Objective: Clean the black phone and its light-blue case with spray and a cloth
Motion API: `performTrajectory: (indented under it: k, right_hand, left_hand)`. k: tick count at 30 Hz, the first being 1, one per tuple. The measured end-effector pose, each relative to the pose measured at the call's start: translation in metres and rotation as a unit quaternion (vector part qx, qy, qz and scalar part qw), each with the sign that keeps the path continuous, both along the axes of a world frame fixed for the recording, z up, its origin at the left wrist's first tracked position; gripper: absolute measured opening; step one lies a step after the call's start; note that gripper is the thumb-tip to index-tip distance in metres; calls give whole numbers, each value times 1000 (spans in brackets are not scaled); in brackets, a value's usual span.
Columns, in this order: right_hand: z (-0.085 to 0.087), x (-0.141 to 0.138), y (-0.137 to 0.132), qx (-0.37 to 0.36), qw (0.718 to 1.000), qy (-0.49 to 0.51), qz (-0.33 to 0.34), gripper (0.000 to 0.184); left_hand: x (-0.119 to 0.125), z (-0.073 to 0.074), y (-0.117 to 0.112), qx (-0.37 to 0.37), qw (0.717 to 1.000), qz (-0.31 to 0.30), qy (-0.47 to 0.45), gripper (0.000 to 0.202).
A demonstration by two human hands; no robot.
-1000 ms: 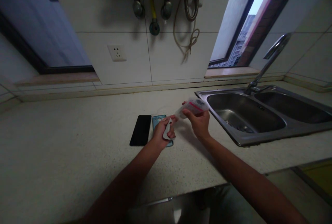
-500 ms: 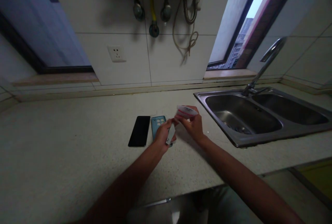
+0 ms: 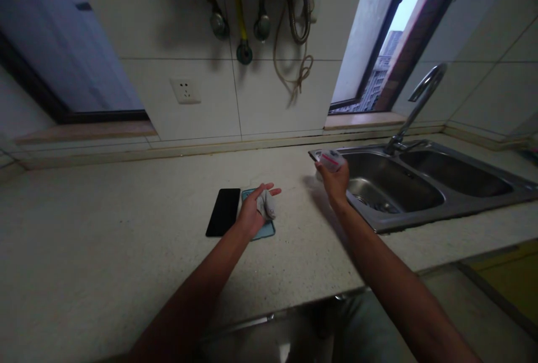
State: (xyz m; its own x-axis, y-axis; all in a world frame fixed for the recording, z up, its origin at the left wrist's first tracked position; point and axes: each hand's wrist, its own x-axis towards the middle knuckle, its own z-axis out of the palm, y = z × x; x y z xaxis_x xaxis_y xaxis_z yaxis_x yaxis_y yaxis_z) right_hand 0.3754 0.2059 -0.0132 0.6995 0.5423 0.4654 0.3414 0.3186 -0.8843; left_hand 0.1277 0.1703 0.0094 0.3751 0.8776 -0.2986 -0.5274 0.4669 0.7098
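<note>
My left hand (image 3: 251, 212) is above the phone case, its fingertips stretched out. A small, crumpled grey-white piece (image 3: 266, 205), which looks like cloth or paper, is held against its palm. Under that hand lies a light blue phone case (image 3: 264, 231), partly covered. Just left of the case, a black smartphone (image 3: 223, 212) rests flat on the counter with its dark screen up. My right hand (image 3: 336, 181) is closed around a small clear plastic zip bag (image 3: 332, 160) with a red stripe, raised near the sink's left corner. The bag's contents cannot be made out.
A double steel sink (image 3: 395, 184) with a tall tap (image 3: 420, 99) is set into the pale counter (image 3: 126, 228) on the right. On the tiled wall are a socket (image 3: 185, 91), hoses and a tied cord (image 3: 300, 74). Windows stand at both sides.
My right hand has moved away to the right with the zip bag, parting from my left hand. The grey-white piece stays with my left hand, whose fingers have stretched out.
</note>
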Motion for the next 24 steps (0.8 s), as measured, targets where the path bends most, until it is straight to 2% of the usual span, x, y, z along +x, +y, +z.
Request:
performTrajectory:
  k: [5,10,13,16,18,19,20,22,24]
  right_hand:
    - [-12,0,4,-69,997,-38,7,47]
    - [-7,-4,2,-82,996,-46,8,56]
    - [3,-11,-7,2,990,-130,-52,63]
    - [15,-26,-21,113,961,-240,-71,53]
    - [18,-40,-29,137,951,-277,-19,35]
    - [18,-48,-32,124,949,-287,32,25]
    - [17,-55,-35,90,946,-293,105,22]
    - [10,-69,-36,-3,927,-273,256,29]
    - [2,-79,-35,-92,898,-220,371,38]
  left_hand:
    - [-1,1,6,-4,998,51,-24,17]
    - [0,-1,8,-7,997,74,-11,18]
    - [-1,-7,11,24,994,103,4,24]
    - [-1,-14,14,52,992,118,14,29]
    - [0,-18,16,65,990,120,20,30]
    - [0,-20,16,72,989,124,25,30]
    - [1,-21,16,79,988,132,30,30]
    - [3,-23,17,93,984,147,39,32]
    - [4,-24,16,104,982,153,45,37]
